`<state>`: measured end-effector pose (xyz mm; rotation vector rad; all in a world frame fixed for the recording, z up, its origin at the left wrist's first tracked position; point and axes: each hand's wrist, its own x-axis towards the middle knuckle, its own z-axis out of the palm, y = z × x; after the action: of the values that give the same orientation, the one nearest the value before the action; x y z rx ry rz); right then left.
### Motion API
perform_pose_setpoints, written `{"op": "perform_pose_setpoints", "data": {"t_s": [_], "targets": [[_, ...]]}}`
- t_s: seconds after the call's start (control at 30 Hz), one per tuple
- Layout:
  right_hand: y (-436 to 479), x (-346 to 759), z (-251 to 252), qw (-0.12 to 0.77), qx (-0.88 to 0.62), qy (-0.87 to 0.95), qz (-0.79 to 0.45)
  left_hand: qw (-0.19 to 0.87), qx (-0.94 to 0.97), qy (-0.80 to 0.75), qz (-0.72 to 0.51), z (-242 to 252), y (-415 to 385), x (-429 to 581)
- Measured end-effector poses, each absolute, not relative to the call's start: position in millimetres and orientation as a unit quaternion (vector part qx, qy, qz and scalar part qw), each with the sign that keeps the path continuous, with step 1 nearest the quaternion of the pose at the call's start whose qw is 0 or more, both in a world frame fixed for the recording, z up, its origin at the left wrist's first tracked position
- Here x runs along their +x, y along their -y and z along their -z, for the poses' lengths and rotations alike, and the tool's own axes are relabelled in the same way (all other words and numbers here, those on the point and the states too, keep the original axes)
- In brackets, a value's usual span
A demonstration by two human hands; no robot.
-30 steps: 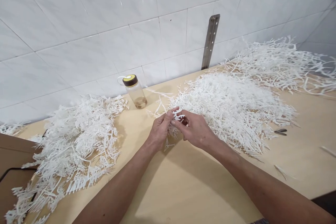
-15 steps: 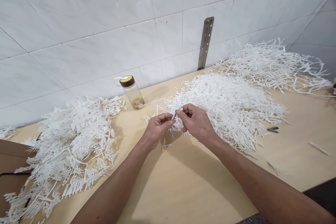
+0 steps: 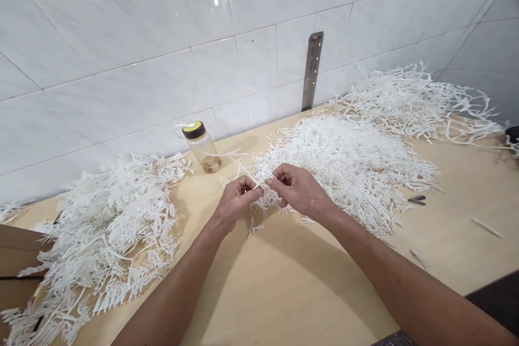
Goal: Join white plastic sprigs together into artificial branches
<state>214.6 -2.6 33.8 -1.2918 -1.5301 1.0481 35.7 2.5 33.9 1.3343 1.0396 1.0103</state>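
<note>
My left hand (image 3: 235, 203) and my right hand (image 3: 298, 190) meet above the wooden table (image 3: 284, 286), fingers pinched on a small white plastic branched piece (image 3: 259, 179) held between them. Just behind and to the right of my hands lies a big pile of white plastic branched strips (image 3: 344, 165). A second pile of similar white pieces (image 3: 105, 227) spreads over the table's left side.
A clear bottle with a dark and yellow cap (image 3: 201, 146) stands against the tiled wall. A third white heap (image 3: 413, 102) lies at the back right. A metal bracket (image 3: 311, 70) hangs on the wall. Small dark metal cutters (image 3: 417, 200) rest right of the middle pile.
My hands have stayed together near the middle pile's edge while working the white piece; the piece now sticks out as a thin stem between the fingertips. The camera tilted slightly.
</note>
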Motion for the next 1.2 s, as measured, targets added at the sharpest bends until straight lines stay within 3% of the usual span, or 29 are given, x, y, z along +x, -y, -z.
{"op": "perform_pose_setpoints", "data": {"t_s": [0.2,0.6,1.2], "targets": [[0.5,223.0,-34.2,0.437,-0.479,0.625,-0.435,0.665,0.525,-0.382,-0.368,-35.0,-1.3,30.5],[4.7,219.8,-36.5,0.390,-0.392,0.600,-0.578,0.654,0.506,-0.378,-0.415,-33.0,-2.8,35.3],[3.6,223.3,-33.6,0.332,-0.483,0.660,-0.469,0.537,0.547,-0.458,-0.450,-27.2,-3.7,36.6]]}}
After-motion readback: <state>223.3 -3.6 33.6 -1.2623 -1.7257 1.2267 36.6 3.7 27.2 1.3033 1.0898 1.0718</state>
